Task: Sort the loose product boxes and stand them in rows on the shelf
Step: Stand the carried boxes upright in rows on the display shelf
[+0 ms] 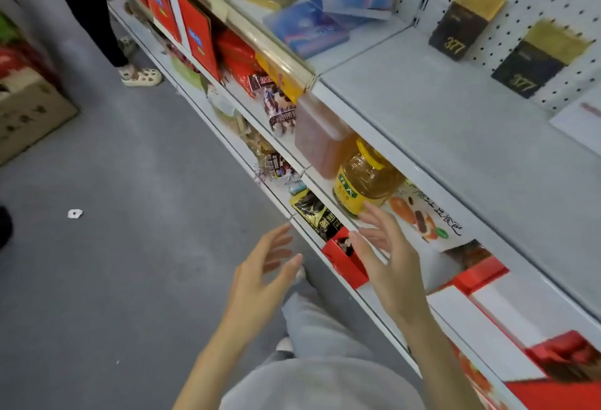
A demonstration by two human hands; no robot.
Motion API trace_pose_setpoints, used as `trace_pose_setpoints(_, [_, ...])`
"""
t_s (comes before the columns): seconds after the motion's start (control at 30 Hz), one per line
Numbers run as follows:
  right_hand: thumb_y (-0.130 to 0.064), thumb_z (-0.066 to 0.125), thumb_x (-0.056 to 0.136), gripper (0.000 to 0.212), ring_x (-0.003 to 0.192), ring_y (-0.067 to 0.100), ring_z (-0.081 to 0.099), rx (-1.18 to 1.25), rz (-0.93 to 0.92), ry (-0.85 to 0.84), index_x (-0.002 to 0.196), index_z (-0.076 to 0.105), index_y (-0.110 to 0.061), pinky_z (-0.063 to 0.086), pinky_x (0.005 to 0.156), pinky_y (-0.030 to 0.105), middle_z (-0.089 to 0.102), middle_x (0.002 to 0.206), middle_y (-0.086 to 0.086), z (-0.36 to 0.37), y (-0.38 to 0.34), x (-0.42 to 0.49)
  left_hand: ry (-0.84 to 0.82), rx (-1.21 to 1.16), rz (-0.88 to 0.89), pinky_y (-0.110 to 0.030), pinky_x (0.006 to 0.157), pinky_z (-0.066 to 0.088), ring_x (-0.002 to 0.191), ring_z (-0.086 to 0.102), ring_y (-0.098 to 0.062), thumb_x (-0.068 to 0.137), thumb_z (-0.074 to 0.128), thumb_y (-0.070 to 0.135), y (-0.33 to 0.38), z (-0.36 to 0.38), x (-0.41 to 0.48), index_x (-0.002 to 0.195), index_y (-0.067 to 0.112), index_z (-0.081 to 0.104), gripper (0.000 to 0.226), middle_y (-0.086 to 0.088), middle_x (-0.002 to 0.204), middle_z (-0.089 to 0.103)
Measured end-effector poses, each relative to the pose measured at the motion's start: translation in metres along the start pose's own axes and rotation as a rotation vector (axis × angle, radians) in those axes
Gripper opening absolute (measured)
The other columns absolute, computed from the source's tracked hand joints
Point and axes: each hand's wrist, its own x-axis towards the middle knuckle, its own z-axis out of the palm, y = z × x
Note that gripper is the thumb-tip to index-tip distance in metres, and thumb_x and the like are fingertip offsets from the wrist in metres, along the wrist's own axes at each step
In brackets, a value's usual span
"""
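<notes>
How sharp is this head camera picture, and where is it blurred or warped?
Head view: the black-and-gold boxes and blue boxes on the shelf are smeared by blur; the oil bottle, left hand and right hand look sharper; the shelf edges run tilted, wide-angle style; light is soft and even, no hard shadows.

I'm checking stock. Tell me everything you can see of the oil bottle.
The oil bottle is clear plastic holding golden liquid, with a yellow cap and a yellow-green label. It stands on a lower shelf beside an amber container. The right hand hovers near its base; contact unclear.
</notes>
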Motion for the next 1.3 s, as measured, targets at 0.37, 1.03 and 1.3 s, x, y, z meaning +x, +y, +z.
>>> trace_pose_setpoints(0.37, [-0.041, 0.059, 0.091, 0.052, 0.107, -0.012, 0.052, -0.039, -0.109, -0.171, 0.136, 0.035, -0.049, 0.050, 0.090, 0.020, 0.043, 0.127, -0.035, 0.122, -0.052, 0.211, 0.234, -0.013, -0.015, -0.021, 0.088, 0.050, 0.101, 0.065, -0.005, 0.079, 0.060, 0.036, 0.004, -0.125, 0.207, 0.116, 0.040, 0.057, 0.037, 0.012, 0.108, 0.069])
trace_pose_setpoints(1.03, [-0.028, 0.061, 0.092, 0.042, 0.096, 0.001, 0.062, 0.085, 0.029, 0.086, 0.129, 0.047, -0.044, 0.050, 0.086, 0.024, 0.054, 0.125, -0.015, 0.345, -0.199, 0.508, 0.029, 0.019, 0.011, -0.011, 0.081, 0.048, 0.092, 0.064, 0.002, 0.076, 0.061, 0.034, -0.008, -0.376, 0.528, 0.114, 0.038, 0.059, 0.038, 0.028, 0.103, 0.065])
trace_pose_setpoints(1.3, [-0.028, 0.062, 0.092, 0.039, 0.090, -0.006, 0.059, 0.028, 0.011, 0.268, 0.126, 0.047, -0.040, 0.048, 0.083, 0.020, 0.055, 0.119, -0.017, 0.391, -0.261, 0.591, -0.151, 0.041, 0.120, -0.016, 0.081, 0.050, 0.094, 0.065, -0.004, 0.079, 0.060, 0.032, 0.031, -0.449, 0.660, 0.116, 0.036, 0.060, 0.037, 0.009, 0.106, 0.068])
